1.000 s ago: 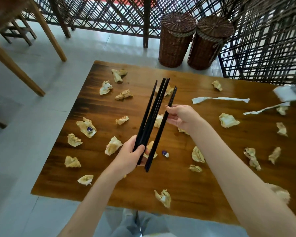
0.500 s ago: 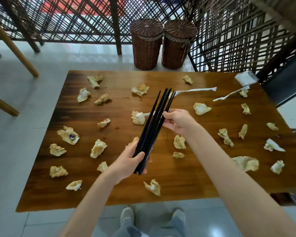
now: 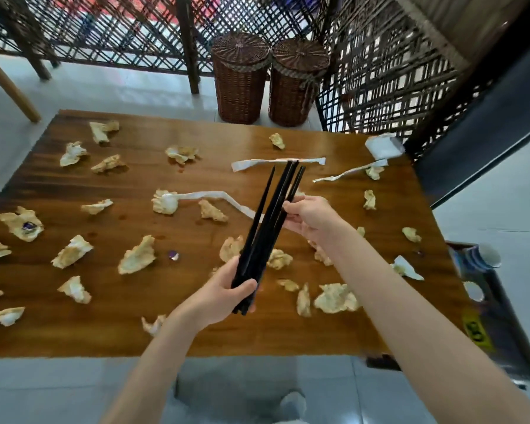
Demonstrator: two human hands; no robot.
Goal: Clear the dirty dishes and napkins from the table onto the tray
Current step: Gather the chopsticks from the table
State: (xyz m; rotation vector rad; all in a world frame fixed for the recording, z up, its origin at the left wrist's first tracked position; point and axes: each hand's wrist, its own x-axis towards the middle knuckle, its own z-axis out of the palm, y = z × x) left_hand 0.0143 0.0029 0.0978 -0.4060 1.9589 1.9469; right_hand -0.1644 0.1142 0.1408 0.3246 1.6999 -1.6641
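A bundle of several black chopsticks (image 3: 268, 221) stands tilted above the brown wooden table (image 3: 196, 179). My left hand (image 3: 227, 293) grips the bundle at its lower end. My right hand (image 3: 311, 214) pinches the sticks higher up. Several crumpled stained napkins, one of them (image 3: 136, 255), lie scattered over the whole tabletop. Long white paper chopstick sleeves (image 3: 276, 163) lie near the far side. A dark tray (image 3: 496, 316) with white cups (image 3: 488, 255) sits low at the table's right edge.
Two wicker baskets (image 3: 240, 78) with lids stand on the floor behind the table. A dark lattice screen (image 3: 380, 71) runs along the back and right. A folded white packet (image 3: 383, 146) lies at the far right corner. My shoes (image 3: 292, 405) show below the near edge.
The view has swung right and drawn back, bringing the tray into sight. My right hand has brought its chopstick in against the bundle held by my left hand.
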